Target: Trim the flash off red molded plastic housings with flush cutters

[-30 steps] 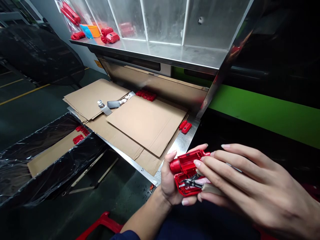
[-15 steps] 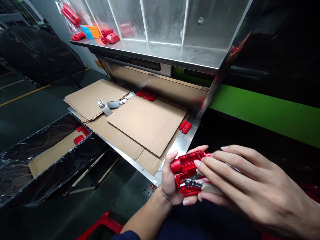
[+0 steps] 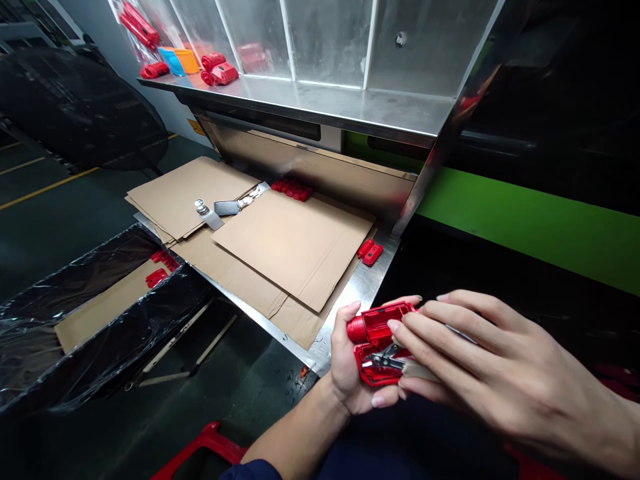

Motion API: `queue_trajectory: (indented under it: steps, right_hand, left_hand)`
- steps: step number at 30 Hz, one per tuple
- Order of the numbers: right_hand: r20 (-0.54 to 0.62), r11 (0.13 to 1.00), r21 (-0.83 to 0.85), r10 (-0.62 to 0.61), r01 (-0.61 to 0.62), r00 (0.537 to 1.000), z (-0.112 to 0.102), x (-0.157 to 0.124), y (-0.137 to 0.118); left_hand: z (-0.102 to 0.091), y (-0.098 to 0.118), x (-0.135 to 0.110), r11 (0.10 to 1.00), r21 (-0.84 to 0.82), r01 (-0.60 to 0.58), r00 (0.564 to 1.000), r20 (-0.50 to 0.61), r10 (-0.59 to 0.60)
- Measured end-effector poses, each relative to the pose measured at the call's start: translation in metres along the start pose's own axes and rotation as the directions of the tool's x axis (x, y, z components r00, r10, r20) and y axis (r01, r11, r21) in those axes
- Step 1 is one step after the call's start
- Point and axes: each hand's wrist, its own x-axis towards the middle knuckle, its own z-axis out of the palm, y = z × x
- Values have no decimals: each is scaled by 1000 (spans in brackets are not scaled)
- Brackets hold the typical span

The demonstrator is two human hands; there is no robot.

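My left hand [image 3: 345, 367] is closed around red plastic housing parts [image 3: 384, 325], an upper piece with a rounded end and a lower hollow shell. A pair of nippers [image 3: 383, 360] with metal jaws and pale handles lies over the lower shell, its jaws pointing left into the hollow. My right hand [image 3: 480, 360] grips the nippers, and its fingertips reach the right end of the red parts. The fingers cover most of the handles. Two small red parts [image 3: 370, 252] lie on the metal table edge beyond my hands.
Cardboard sheets [image 3: 295, 247] cover the metal table, with more stacked at left [image 3: 190, 193]. A row of red parts [image 3: 291, 189] sits at the back. A black-lined bin [image 3: 100, 313] stands lower left; a metal shelf [image 3: 320, 107] overhangs the table. A red stool [image 3: 200, 447] is below.
My left hand and the red parts have shifted slightly to the right. The nippers stay in the lower shell, and my right hand has hardly moved.
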Motion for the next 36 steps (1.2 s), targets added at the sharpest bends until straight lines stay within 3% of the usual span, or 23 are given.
queue_trajectory:
  steps: [9,13,15,17,20,22,26,36]
  right_hand:
    - [31,992,21,-122,121,992,1,-1,2]
    - [24,994,-19,-111,111,994,-3,-12,3]
    - [-6,998,-35,-53,53,999,-5,-20,3]
    - [-82,996,6,91,-90,992,-2,-28,2]
    - [-203,910,229,391,-344,898,12,-35,-8]
    - [-183,820,405,505,-404,843,26,-36,-20]
    - [-91,699,584,561,-412,823,46,-29,-41]
    - [-121,674,570,634,-470,763,50,-20,-48]
  left_hand:
    - [-6,-3,2,995,95,32,999,-30,-30]
    - [-3,1,1,995,103,14,1000,-28,-11]
    - [1,3,0,988,138,-67,997,-36,73]
    - [5,4,-2,956,212,-201,975,-56,217]
    - [8,2,-3,913,281,-296,945,-50,322]
    - [9,0,-3,915,279,-291,949,-38,313]
    - [10,-3,0,904,256,-341,924,-87,373]
    - [11,-7,2,834,414,-365,891,-106,442]
